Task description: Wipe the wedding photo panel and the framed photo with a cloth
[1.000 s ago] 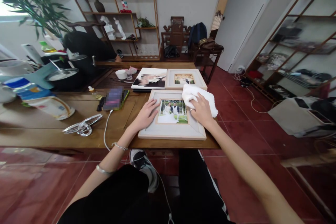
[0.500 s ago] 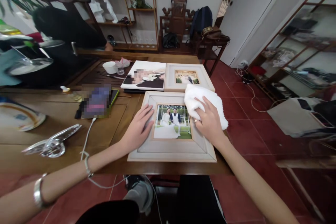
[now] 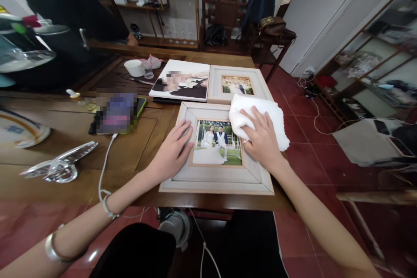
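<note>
A pale picture frame (image 3: pixel 211 184) with a wedding photo lies flat near the table's front edge. My left hand (image 3: pixel 172 150) rests on its left border, fingers stretched out and holding nothing. On the upper right corner is a folded white towel (image 3: pixel 276 124), with my right hand (image 3: pixel 262 139) gripping and pressing it; the towel overhangs the frame's right side. Behind, a second pale frame (image 3: pixel 265 82) with a smaller photo touches a white photo panel (image 3: pixel 197 69) on its left. The towel covers part of the near frame's border.
On the wooden table (image 3: pixel 130 173) lie a phone (image 3: pixel 117 113) with a white cable, a shiny silver ornament (image 3: pixel 61 163), a dropper bottle (image 3: pixel 83 102) and a white bowl (image 3: pixel 134 68). A person in black (image 3: pixel 71 13) sits across. A wooden chair (image 3: pixel 228 4) stands behind.
The view has tilted down a little, so the table and its things sit higher. Both hands keep nearly the same places on the frame, the right still on the towel.
</note>
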`<action>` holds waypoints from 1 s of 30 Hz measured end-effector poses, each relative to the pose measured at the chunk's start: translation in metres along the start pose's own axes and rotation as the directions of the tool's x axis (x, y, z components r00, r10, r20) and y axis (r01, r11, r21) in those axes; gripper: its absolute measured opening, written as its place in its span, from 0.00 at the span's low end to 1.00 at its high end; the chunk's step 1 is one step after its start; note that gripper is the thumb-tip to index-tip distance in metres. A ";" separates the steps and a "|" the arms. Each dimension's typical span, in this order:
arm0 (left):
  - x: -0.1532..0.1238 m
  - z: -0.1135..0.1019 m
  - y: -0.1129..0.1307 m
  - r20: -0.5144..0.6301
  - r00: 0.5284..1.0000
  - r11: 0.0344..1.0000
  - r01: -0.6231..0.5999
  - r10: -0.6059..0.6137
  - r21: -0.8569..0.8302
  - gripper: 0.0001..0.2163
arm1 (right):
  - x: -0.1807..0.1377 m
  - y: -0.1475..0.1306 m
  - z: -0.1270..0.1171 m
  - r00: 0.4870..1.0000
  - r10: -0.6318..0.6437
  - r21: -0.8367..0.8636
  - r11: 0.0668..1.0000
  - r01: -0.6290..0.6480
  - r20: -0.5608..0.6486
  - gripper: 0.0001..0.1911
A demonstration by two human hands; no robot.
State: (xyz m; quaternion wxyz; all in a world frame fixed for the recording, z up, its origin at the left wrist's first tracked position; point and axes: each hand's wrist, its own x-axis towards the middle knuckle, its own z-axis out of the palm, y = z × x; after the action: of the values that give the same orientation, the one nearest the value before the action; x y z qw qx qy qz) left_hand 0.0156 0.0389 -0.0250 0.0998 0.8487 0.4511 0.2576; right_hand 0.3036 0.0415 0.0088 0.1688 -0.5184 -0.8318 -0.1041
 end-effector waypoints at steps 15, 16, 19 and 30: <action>0.005 0.009 -0.008 -0.047 0.999 1.000 0.011 -0.010 0.025 0.22 | -0.031 -0.024 -0.019 0.988 -0.084 0.045 0.996 0.079 0.132 0.23; 0.005 0.009 -0.009 -0.049 0.999 1.000 0.007 -0.005 0.024 0.22 | -0.036 -0.028 -0.023 0.986 -0.094 0.057 0.995 0.086 0.138 0.23; 0.006 0.009 -0.010 -0.046 0.999 1.000 -0.009 0.010 0.025 0.22 | -0.053 -0.040 -0.038 0.980 -0.112 0.104 0.990 0.095 0.167 0.26; 0.010 0.011 -0.018 -0.007 0.999 0.998 -0.038 0.038 0.042 0.23 | -0.078 -0.055 -0.044 0.992 -0.069 0.156 0.986 0.051 0.110 0.21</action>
State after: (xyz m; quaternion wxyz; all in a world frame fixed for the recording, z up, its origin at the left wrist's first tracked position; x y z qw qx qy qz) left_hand 0.0130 0.0583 -0.0376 0.0753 0.8579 0.4407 0.2531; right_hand 0.2937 -0.0623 0.0194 0.1568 -0.4836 -0.8610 -0.0150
